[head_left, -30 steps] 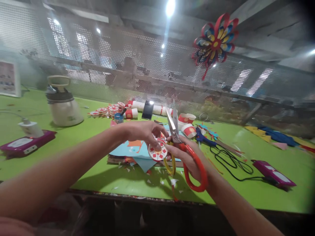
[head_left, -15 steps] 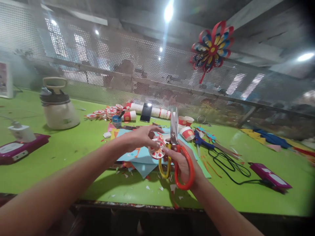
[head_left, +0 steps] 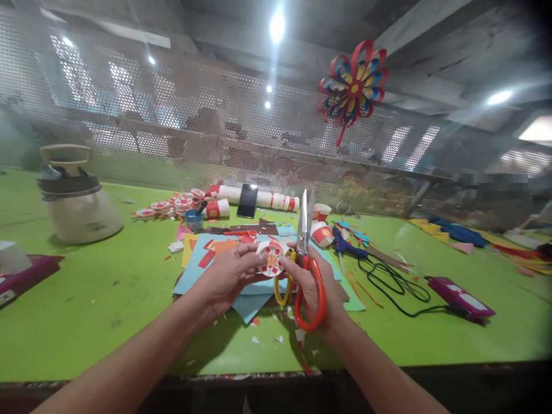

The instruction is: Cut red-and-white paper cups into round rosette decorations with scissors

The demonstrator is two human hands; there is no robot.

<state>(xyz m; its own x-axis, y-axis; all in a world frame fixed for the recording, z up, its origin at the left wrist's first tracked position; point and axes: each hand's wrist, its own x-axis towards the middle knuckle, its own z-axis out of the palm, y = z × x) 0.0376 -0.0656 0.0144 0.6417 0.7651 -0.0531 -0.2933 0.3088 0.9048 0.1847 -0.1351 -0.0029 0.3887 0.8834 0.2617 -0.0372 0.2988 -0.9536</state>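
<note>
Between my hands is a round white paper disc (head_left: 271, 260) with red and orange printing and cut edges. My left hand (head_left: 226, 273) pinches its left side between thumb and fingers. My right hand (head_left: 325, 284) is wrapped about a pair of scissors (head_left: 305, 224) with one red and one yellow handle; its thumb also presses on the disc's right edge. The blades point up and away, slightly apart. Below my hands lie light blue paper sheets (head_left: 194, 279), with orange and red scraps on top.
Behind the papers are a phone (head_left: 247, 200), a blue jar (head_left: 194, 219), red-and-white paper cups (head_left: 321, 234) and several patterned discs (head_left: 183, 202). A blue glue gun (head_left: 348, 246) with a black cord lies right. A large pot (head_left: 81, 207) stands left.
My left hand has lowered and turned, now gripping the disc's left edge. The disc faces me more squarely. The whole view has shifted; the scissors stay in my right hand.
</note>
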